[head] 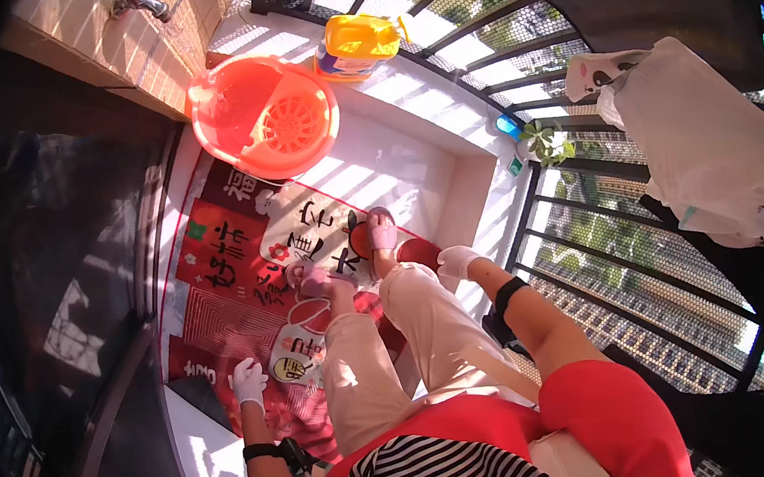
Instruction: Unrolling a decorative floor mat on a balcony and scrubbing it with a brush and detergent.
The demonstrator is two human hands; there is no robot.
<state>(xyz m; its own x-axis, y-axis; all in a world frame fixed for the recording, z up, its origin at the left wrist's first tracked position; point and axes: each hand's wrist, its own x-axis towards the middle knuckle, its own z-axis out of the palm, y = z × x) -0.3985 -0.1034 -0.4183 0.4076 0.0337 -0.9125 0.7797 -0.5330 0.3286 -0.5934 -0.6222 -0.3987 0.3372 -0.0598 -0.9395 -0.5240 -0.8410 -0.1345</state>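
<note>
My left hand (pixel 249 381), in a white glove, hangs over the red patterned floor mat (pixel 220 315) with its fingers loosely bent and apart. Nothing shows in it. Beside my knee is my right hand (pixel 458 263), also gloved in white, near the low white ledge and the railing. It appears to hold nothing, though its fingertips are partly turned from view. Ahead of my feet, at the mat's far end, stands an orange plastic mop bucket (pixel 216 141) with a slotted wringer basket (pixel 296 124). A yellow plastic jug (pixel 361 41) with a label sits on the ledge behind it.
A metal tap (pixel 142 5) juts from the tiled wall above the bucket. Dark glass doors (pixel 86 275) line the left side. Black railing with mesh (pixel 471 34) bounds the right, with a potted plant (pixel 545 141) and a hanging white plastic bag (pixel 698 135). Pink slippers (pixel 381 235) are on my feet.
</note>
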